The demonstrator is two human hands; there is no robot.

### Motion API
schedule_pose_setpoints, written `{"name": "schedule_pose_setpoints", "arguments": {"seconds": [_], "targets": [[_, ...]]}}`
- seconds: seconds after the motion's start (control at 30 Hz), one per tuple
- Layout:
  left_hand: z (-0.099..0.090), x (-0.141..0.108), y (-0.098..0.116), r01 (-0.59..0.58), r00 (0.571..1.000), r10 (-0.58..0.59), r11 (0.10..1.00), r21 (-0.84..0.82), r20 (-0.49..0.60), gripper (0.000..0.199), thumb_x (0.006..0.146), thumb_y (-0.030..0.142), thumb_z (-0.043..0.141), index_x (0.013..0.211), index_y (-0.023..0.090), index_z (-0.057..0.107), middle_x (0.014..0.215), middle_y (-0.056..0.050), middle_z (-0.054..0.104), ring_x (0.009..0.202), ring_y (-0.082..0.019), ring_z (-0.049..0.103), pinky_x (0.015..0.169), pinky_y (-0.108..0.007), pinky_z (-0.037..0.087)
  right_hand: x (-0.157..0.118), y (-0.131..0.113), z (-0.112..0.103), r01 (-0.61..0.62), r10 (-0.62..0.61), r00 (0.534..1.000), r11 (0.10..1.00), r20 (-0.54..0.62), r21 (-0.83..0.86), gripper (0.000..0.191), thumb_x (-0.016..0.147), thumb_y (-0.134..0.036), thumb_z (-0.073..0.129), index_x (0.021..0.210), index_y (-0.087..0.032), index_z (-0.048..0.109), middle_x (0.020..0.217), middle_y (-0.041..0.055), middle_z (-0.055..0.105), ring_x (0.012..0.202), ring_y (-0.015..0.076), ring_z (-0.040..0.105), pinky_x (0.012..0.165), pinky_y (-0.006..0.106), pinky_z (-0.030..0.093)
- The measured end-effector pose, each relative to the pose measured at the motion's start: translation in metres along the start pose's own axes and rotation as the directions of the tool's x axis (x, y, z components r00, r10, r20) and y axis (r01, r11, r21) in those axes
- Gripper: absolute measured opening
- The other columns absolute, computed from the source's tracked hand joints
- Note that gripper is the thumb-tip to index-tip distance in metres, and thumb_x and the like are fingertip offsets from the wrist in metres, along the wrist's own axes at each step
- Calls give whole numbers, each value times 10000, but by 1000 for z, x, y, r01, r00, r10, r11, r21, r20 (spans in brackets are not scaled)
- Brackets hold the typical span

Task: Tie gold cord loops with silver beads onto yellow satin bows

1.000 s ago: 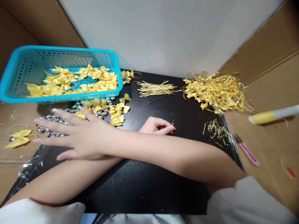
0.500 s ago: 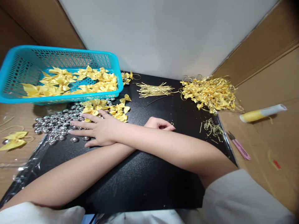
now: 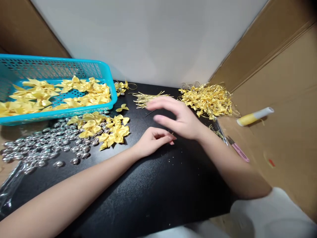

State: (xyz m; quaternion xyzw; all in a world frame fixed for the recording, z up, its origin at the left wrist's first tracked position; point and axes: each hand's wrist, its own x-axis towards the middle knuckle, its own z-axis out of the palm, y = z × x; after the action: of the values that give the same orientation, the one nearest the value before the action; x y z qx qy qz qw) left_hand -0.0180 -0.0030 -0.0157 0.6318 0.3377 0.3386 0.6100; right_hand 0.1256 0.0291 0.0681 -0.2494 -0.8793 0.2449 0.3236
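Note:
My left hand (image 3: 152, 142) rests low over the black table, its thumb and fingertips pressed together. Whatever is in that pinch is too small to make out. Just beyond and to the right, my right hand (image 3: 179, 119) hovers with thumb and fingers apart and nothing visible in it. Its fingertips are nearest to a bundle of gold twist ties (image 3: 142, 99), partly covering them. Left of my left hand lie loose yellow ribbon bows (image 3: 115, 134) and many shiny silver bells (image 3: 47, 145), some bows lying on the bells.
A blue plastic basket (image 3: 61, 114) with yellow bows stands at the back left. A heap of yellow bows with gold loops (image 3: 208, 99) lies at the back right. Pink-handled snips (image 3: 239, 150) and a yellow-and-white roll (image 3: 255, 116) lie on the cardboard at right. A pale wall closes the back.
My right hand has left the bells and bows, uncrossed from over my left arm and moved right toward the twist ties. My left hand stays pinched. The whole view has shifted.

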Motion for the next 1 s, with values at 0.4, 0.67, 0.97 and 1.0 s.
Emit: {"name": "schedule_pose_setpoints", "arguments": {"seconds": [0.4,0.67,0.97,1.0], "targets": [[-7,1,5,84,996,-82,958,-274,18,176,788,340,758,734,173,775,672,-7,748,639,-90,621,680,-201,471,-89,29,33,-275,354,909,906,-222,321,57,871,-220,633,856,-219,688,831,23,711,805,158,642,771,332,510],[-11,2,2,121,987,-151,917,-379,-50,191,754,383,778,758,192,796,645,-23,731,521,-62,485,519,-189,371,-92,25,38,-248,285,886,958,-367,144,97,851,-180,618,767,-208,658,728,6,692,699,145,616,698,326,486],[-10,3,5,153,979,-182,957,-244,-97,217,773,358,756,907,197,811,824,-82,782,499,-58,389,498,-213,353,-97,19,39,-167,53,928,943,-369,-287,107,825,-164,583,735,-219,606,721,-4,688,674,152,590,699,345,412],[-9,2,6,152,980,-172,972,-180,-104,212,786,348,742,917,195,810,810,-73,780,496,-59,398,491,-207,354,-97,18,38,-157,30,928,935,-371,-319,105,812,-156,583,731,-221,596,711,-6,681,674,156,584,700,347,411]]}}
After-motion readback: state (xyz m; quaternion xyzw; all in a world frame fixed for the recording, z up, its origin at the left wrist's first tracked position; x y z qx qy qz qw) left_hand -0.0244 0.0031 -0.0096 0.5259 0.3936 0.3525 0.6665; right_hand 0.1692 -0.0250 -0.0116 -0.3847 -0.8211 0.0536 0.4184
